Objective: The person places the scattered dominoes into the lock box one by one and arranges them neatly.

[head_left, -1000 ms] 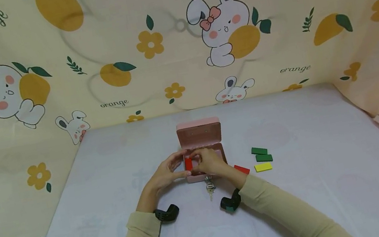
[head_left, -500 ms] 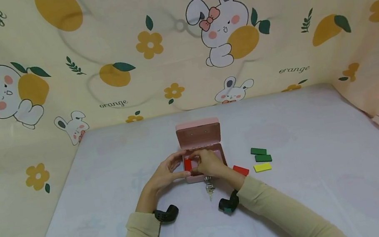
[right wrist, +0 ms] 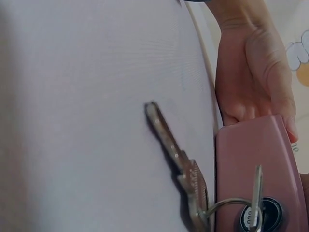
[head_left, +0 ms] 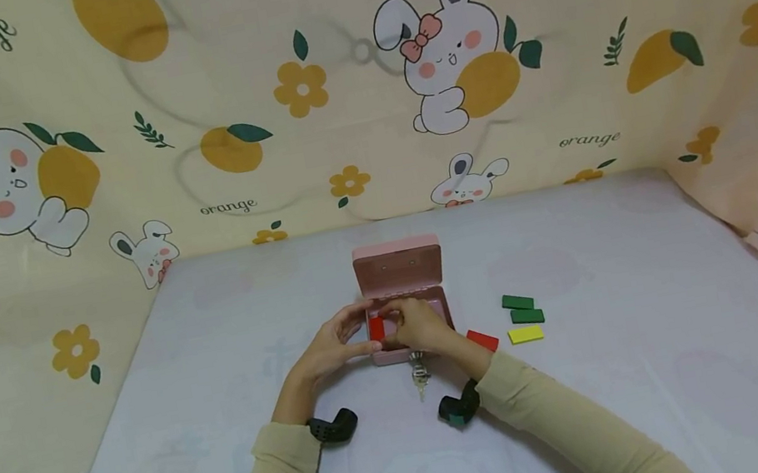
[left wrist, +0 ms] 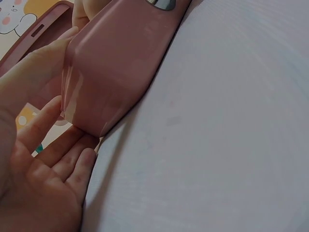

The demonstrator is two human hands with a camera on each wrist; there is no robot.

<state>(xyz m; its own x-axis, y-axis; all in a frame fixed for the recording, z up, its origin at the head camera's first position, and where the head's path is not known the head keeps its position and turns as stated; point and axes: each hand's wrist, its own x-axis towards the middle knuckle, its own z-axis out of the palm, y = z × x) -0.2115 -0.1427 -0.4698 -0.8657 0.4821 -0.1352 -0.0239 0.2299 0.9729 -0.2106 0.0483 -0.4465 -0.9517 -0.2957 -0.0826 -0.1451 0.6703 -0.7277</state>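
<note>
A small pink cash box point(head_left: 399, 271) stands on the table with its lid raised. My left hand point(head_left: 328, 347) holds its left end, thumb at the front rim and fingers along the side; the left wrist view shows the left fingers point(left wrist: 46, 121) against the box corner. Inside, a red block point(head_left: 376, 328) lies along the left wall. My right hand point(head_left: 421, 324) reaches into the box from the right, thumb and index finger pinching that block at its ends. Keys on a ring point(right wrist: 190, 188) hang from the front lock point(right wrist: 263, 215). The right hand hides much of the interior.
Right of the box lie another red block point(head_left: 483, 339), two green blocks point(head_left: 527, 316) and a yellow block point(head_left: 526, 335). A white cloth point(head_left: 609, 416) covers the table. A patterned curtain point(head_left: 356, 105) stands behind and at both sides.
</note>
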